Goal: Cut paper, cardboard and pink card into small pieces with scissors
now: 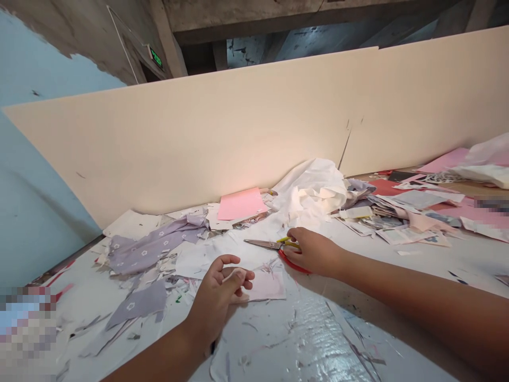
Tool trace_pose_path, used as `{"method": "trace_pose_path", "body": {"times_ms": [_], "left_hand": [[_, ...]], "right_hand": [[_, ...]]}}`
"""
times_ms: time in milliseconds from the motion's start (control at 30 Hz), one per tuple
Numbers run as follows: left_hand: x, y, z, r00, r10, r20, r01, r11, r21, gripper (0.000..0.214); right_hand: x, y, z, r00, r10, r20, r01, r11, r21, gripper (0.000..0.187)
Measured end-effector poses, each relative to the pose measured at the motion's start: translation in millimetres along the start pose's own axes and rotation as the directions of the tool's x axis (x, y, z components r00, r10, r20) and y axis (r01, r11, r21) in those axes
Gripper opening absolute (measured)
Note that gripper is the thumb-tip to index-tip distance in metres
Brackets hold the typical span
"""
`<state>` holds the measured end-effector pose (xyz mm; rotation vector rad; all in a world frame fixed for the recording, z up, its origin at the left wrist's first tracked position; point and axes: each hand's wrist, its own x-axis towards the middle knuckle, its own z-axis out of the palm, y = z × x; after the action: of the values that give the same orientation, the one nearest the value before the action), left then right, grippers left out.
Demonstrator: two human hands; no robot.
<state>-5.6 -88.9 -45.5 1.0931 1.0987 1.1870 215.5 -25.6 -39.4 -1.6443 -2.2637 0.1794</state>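
My right hand [318, 252] grips a pair of scissors [264, 244] with one yellow and one red handle loop. The blades point left and look shut or nearly so. Lower and to the left is my left hand [222, 284], its fingers curled in and the thumb pressed toward them. Whether anything sits in that pinch I cannot make out. Just behind and under its fingertips lies a pale pink rectangular piece [270, 286], partly hidden by the hand. Thin scraps lie on it, below the scissors.
A white table [302, 339] is strewn with snippets. Purple flowered cloth [155, 244] lies left, a pink sheet [242, 203] behind, beside crumpled white cloth [314, 185]. Stacked flat pieces [413, 212] cover the right. A tall cream panel [222, 138] borders the back.
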Motion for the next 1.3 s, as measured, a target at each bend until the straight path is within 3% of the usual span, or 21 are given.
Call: {"method": "trace_pose_path", "body": {"times_ms": [233, 333, 433, 500, 567, 667, 767, 833, 900, 1033, 1200, 1300], "left_hand": [[0.5, -0.2, 1.8, 0.999, -0.033, 0.017, 0.034, 0.997, -0.073, 0.013], [-0.5, 0.5, 3.4, 0.999, -0.032, -0.003, 0.032, 0.998, -0.046, 0.017], [-2.8, 0.0, 4.5, 1.000, -0.015, -0.018, 0.016, 0.998, 0.054, 0.019], [-4.5, -1.1, 5.0, 1.000, 0.006, 0.021, -0.008, 0.995, 0.098, 0.019], [-5.7, -2.3, 5.8, 0.997, 0.021, 0.079, -0.030, 0.993, 0.115, 0.021], [-6.6, -2.8, 7.5, 0.995, 0.027, 0.096, -0.040, 0.990, 0.132, 0.021], [-7.0, -2.4, 8.7, 0.997, 0.007, 0.080, -0.016, 0.993, 0.116, 0.018], [-7.0, -2.9, 8.5, 0.994, -0.036, 0.106, 0.027, 0.996, 0.090, 0.019], [-6.5, -4.2, 7.1, 0.989, -0.072, 0.129, 0.065, 0.996, 0.062, 0.021], [-5.1, -6.3, 3.2, 0.992, -0.019, 0.122, 0.013, 0.999, 0.046, 0.023], [-8.0, -1.6, 7.0, 0.994, 0.066, 0.091, -0.080, 0.984, 0.161, 0.019], [-10.5, 0.4, 12.2, 0.992, 0.089, 0.091, -0.108, 0.967, 0.231, 0.015]], "right_hand": [[-8.4, -8.1, 7.2, 0.983, -0.158, -0.093, 0.155, 0.987, -0.044, 0.028], [-13.2, -12.4, 8.8, 0.962, -0.244, -0.125, 0.250, 0.967, 0.038, 0.027], [-24.1, -25.7, 6.7, 0.903, -0.378, -0.203, 0.412, 0.896, 0.164, 0.032], [-32.4, -38.0, 5.4, 0.898, -0.388, -0.205, 0.435, 0.853, 0.289, 0.037], [-37.8, -48.6, 6.1, 0.923, -0.361, -0.134, 0.382, 0.811, 0.443, 0.034], [-37.7, -55.2, 11.1, 0.960, -0.273, 0.063, 0.155, 0.706, 0.691, 0.021], [-32.3, -54.0, 15.8, 0.967, -0.164, 0.196, -0.091, 0.496, 0.864, 0.020], [-29.5, -53.2, 16.7, 0.963, -0.119, 0.240, -0.184, 0.356, 0.916, 0.019], [-28.3, -53.4, 16.8, 0.961, -0.091, 0.260, -0.227, 0.271, 0.936, 0.018], [-28.6, -54.2, 19.9, 0.955, -0.076, 0.287, -0.263, 0.231, 0.937, 0.016], [-29.8, -52.9, 26.5, 0.951, -0.106, 0.289, -0.251, 0.276, 0.928, 0.019], [-30.3, -52.3, 27.4, 0.954, -0.127, 0.271, -0.232, 0.257, 0.938, 0.020]]}}
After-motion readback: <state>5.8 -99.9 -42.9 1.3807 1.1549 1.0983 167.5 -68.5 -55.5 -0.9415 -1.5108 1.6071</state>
